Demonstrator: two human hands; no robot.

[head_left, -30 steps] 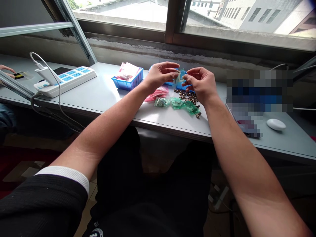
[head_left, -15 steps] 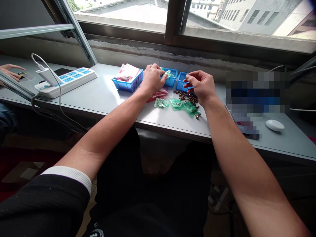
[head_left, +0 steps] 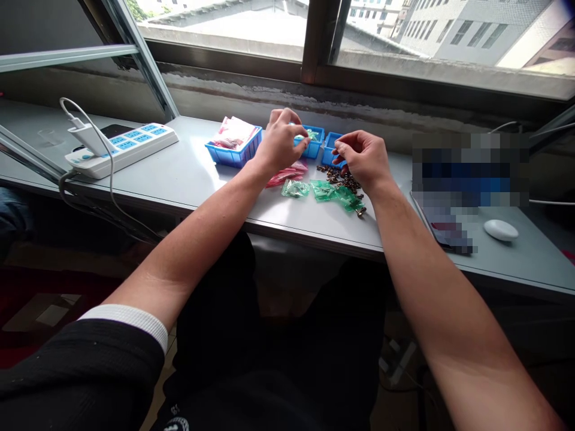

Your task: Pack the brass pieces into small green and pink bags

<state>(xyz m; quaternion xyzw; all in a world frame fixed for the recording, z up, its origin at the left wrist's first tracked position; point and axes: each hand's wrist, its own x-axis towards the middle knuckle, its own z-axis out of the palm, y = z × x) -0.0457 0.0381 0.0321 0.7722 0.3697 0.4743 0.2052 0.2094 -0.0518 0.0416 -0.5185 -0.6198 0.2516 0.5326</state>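
Note:
My left hand (head_left: 284,141) is raised with its fingers apart and nothing seen between them. It is beside a blue bin (head_left: 320,135) that holds green plastic packets (head_left: 309,135). My right hand (head_left: 365,157) has thumb and forefinger pinched together in front of a second blue bin (head_left: 331,142). Whatever lies in that pinch is too small to make out. Beneath the right hand is a pile of small bronze-coloured metal fittings (head_left: 335,175). Several green packets (head_left: 324,191) lie in front of the pile, and red plastic bags (head_left: 287,173) lie below my left hand.
A blue bin (head_left: 233,157) with red and white bags stands to the left. Further left is a white power strip (head_left: 130,149) with a plugged-in charger and cable. A white mouse (head_left: 501,230) and a partly blurred device (head_left: 442,221) are at right.
My left hand has lifted slightly and let go of a green packet, now in the blue bin. My right hand has shifted a little. Another person's hand at far left is gone from view.

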